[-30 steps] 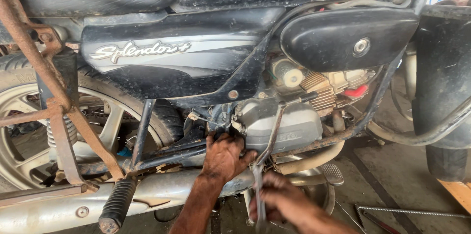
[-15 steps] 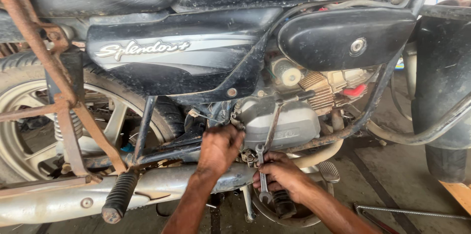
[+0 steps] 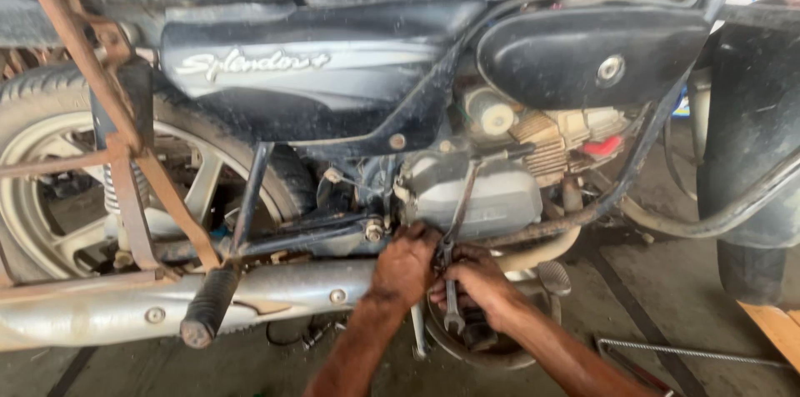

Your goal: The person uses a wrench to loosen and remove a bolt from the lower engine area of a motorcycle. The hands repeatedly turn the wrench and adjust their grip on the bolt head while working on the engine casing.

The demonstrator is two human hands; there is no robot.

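A black motorcycle [image 3: 333, 89] stands side-on, filling the view. My left hand [image 3: 406, 264] presses against the frame just below the grey engine casing [image 3: 479, 193], beside a bolt [image 3: 373, 230]. Close to its right, my right hand [image 3: 475, 280] is closed around a metal spanner [image 3: 452, 301] that hangs upright. The spanner's upper end lies hidden between the two hands. A thin metal lever [image 3: 462, 201] runs up from the hands across the casing.
A chrome exhaust pipe [image 3: 275, 293] runs along the bottom left, with a rubber footpeg [image 3: 208, 305] in front of it. The rear wheel [image 3: 75, 189] and a rusty carrier frame [image 3: 117, 130] are on the left. A threaded rod [image 3: 692, 353] lies on the concrete floor at the right.
Both hands have risen closer to the engine casing, and the right hand has brought the spanner up beside the left hand. The view has shifted slightly.
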